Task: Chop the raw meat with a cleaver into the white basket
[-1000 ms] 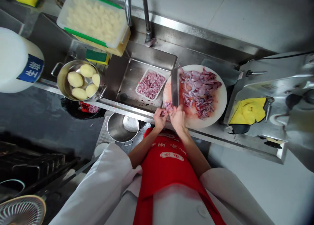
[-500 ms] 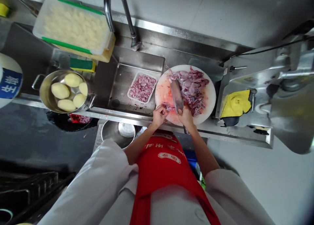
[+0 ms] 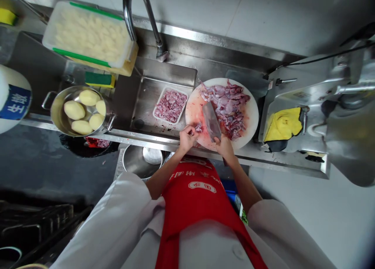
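Observation:
A round white cutting board (image 3: 195, 104) bears a heap of raw, skinned meat (image 3: 225, 99), apparently small whole carcasses, and reddish juice. My right hand (image 3: 225, 147) is closed around the handle of a cleaver (image 3: 211, 121), whose broad blade lies over the board beside the heap. At the board's near left edge, my left hand (image 3: 188, 138) pinches a small piece of raw meat (image 3: 199, 127), left of the blade and apart from it. Left of the board, a white tray (image 3: 154, 113) of chopped meat (image 3: 170, 104) sits in the steel sink (image 3: 143, 89).
A steel pot (image 3: 55, 112) with several peeled potatoes stands left of the sink. Behind it are a lidded plastic box (image 3: 88, 34) and a sponge (image 3: 99, 79). The faucet (image 3: 159, 46) arches over the sink. A yellow cloth (image 3: 283, 124) lies on metal equipment at right.
The cleaver has shifted slightly right and towards me with my right hand. My left hand has moved a little left with the meat piece, widening the gap from the blade.

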